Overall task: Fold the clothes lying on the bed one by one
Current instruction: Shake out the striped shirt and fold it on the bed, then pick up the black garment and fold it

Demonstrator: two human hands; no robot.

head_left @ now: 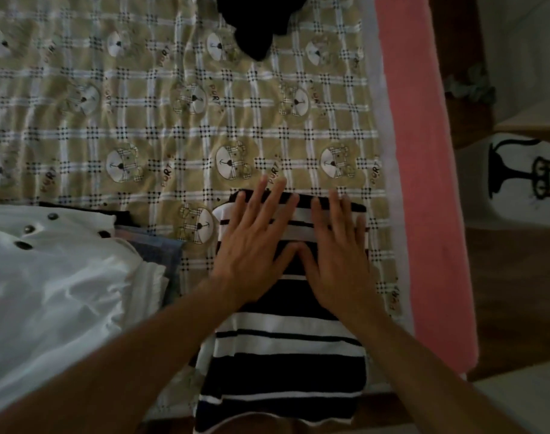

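A black-and-white striped garment (283, 358) lies folded into a long narrow strip on the bed, its near end hanging over the front edge. My left hand (255, 245) and my right hand (336, 255) lie flat on its far end, side by side, fingers straight and spread, thumbs nearly touching. A white garment with dark buttons (54, 277) lies at the left on top of folded dark and blue clothes (161, 249). A black garment (255, 23) lies at the far edge of the bed.
The bed is covered by a tan checked sheet with bear prints (142, 120). A pink mattress edge (424, 183) runs down the right side. Beyond it on the floor stands a white object with a black cat drawing (517, 183).
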